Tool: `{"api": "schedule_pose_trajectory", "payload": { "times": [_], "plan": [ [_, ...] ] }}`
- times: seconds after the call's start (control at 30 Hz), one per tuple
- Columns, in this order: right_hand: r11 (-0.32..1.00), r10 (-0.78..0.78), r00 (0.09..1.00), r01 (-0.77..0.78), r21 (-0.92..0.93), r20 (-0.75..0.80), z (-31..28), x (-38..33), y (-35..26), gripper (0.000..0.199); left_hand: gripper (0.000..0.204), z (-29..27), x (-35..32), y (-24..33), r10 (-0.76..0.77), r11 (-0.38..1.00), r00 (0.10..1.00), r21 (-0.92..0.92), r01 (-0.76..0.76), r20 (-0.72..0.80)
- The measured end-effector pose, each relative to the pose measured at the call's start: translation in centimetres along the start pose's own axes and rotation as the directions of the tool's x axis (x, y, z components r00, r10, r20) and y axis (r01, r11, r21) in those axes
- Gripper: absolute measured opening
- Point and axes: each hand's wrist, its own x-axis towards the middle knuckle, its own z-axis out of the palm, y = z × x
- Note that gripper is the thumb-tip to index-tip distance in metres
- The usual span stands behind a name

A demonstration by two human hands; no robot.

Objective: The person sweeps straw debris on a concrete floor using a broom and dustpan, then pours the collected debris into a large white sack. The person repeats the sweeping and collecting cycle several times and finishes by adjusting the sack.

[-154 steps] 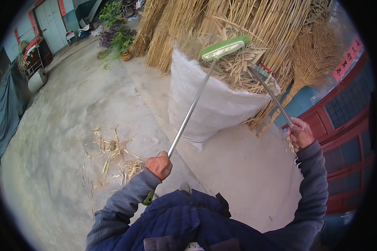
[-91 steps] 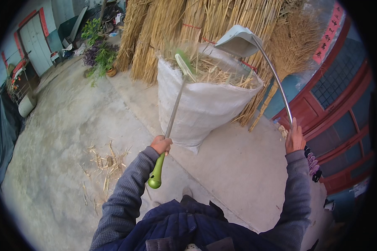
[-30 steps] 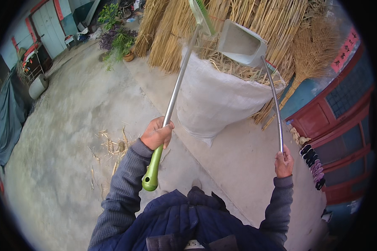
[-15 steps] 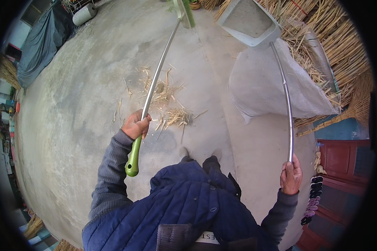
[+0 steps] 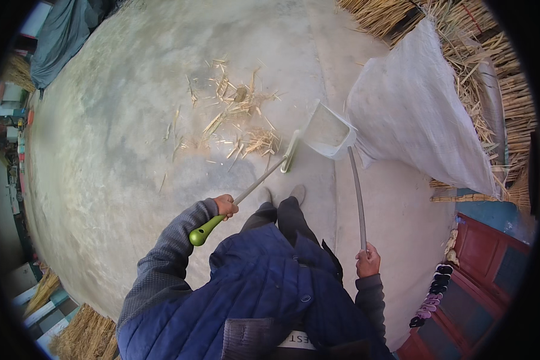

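Rough concrete floor (image 5: pixel 120 150), woven cloth sack (image 5: pixel 420 114), dry straw (image 5: pixel 240 114)

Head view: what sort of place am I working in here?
Likely a farmyard: bare concrete ground strewn with loose straw, stacked straw bundles behind a big white sack, red doors alongside.

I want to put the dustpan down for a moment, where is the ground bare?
Bare concrete lies right of the dustpan, between its handle and the white sack, and left of the straw litter. It is crowded around the broom head.
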Motion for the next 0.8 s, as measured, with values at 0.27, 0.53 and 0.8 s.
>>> {"api": "schedule_pose_trajectory", "payload": {
  "times": [0.27, 0.53, 0.8],
  "plan": [
    [0.969, 0.083, 0.989, -0.11, -0.222, -0.124, -4.1, 4.2, 6.2, 0.03, 0.021, -6.0, 8.7, 5.3, -0.119, 0.99, 0.99, -0.07, 0.124, 0.073],
    [0.964, 0.125, 0.971, -0.167, -0.208, -0.202, -0.9, 5.9, 8.2, 0.023, 0.017, -18.6, 6.0, 9.6, -0.187, 0.982, 0.971, 0.004, 0.19, -0.149],
    [0.958, 0.267, 0.919, -0.286, -0.028, -0.289, 6.4, 4.5, 6.4, 0.024, 0.016, -22.5, 3.2, 11.7, -0.066, 0.995, 0.997, -0.077, 0.062, -0.04]
  ]
}}
